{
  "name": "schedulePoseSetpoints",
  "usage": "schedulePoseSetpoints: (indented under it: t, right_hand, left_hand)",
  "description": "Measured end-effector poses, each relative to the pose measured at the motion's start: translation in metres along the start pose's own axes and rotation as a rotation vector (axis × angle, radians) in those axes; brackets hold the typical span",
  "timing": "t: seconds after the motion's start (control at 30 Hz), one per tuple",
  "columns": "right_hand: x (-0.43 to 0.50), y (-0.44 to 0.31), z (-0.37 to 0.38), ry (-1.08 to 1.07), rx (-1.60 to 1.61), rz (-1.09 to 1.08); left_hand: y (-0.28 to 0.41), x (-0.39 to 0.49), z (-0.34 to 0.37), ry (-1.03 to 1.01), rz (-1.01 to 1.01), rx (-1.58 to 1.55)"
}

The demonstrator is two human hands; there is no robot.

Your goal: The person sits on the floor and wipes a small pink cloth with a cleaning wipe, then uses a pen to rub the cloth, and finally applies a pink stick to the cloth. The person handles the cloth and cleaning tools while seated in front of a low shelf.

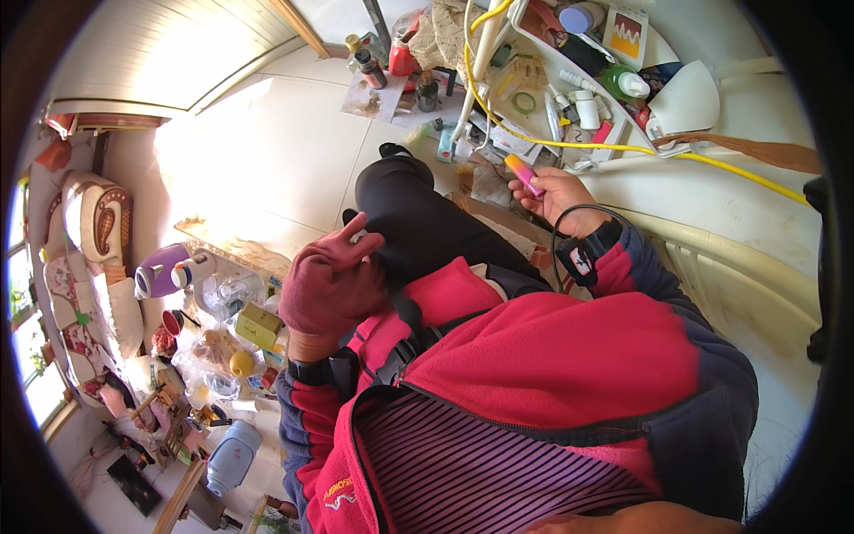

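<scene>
My right hand grips a small orange-and-pink tube between thumb and fingers, its orange end pointing up and away. A black device is strapped at that wrist, with a dark cable looping from it. On my left hand is a dusty-pink knit glove. Two gloved fingers stick out in front of my black trousers, and the others look curled. The palm faces away, so whether it holds anything is hidden. Beyond my right hand stands a white-framed rack filled with small bottles, packets and tubes.
A yellow cable runs across the rack's front. Dark bottles stand on papers at the back. To my left, a cluttered table carries a purple jug, a yellow-green box and a yellow round fruit. A blue flask is nearer.
</scene>
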State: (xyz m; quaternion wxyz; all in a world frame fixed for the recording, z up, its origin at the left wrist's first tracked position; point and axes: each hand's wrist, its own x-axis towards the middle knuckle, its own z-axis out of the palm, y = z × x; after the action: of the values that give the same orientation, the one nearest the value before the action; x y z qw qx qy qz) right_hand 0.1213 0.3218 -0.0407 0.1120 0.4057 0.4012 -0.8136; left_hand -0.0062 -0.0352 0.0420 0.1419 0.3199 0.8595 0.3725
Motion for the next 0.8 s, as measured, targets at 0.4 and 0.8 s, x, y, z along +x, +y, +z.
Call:
schedulePoseSetpoints:
  t: [0.4,0.8]
  right_hand:
    - [-0.031,-0.025,0.16,-0.652,-0.596,-0.189]
    - [-0.036,-0.011,0.193,-0.703,-0.467,-0.215]
  left_hand:
    - [0.021,0.002,-0.018,-0.016,0.023,0.341]
    - [0.019,0.002,-0.008,0.168,-0.114,0.245]
